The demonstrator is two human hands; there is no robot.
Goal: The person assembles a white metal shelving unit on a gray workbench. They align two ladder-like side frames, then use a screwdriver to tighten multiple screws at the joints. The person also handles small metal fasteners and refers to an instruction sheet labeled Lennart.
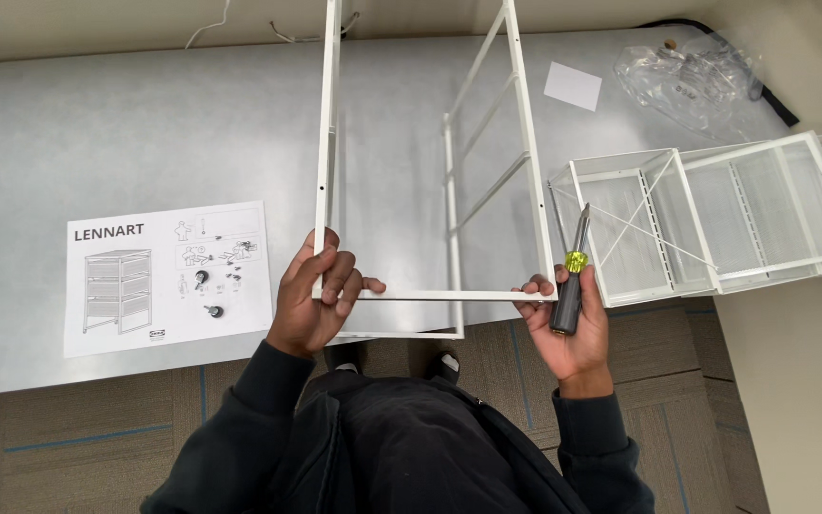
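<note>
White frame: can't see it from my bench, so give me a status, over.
Left hand gripping white frame at its near corner. Right hand at the other corner, holding screwdriver. Instruction sheet lies left, wire drawers right, both apart from the frame.

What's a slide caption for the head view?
Left hand grips white metal frame; right hand holds screwdriver at its corner.
</note>
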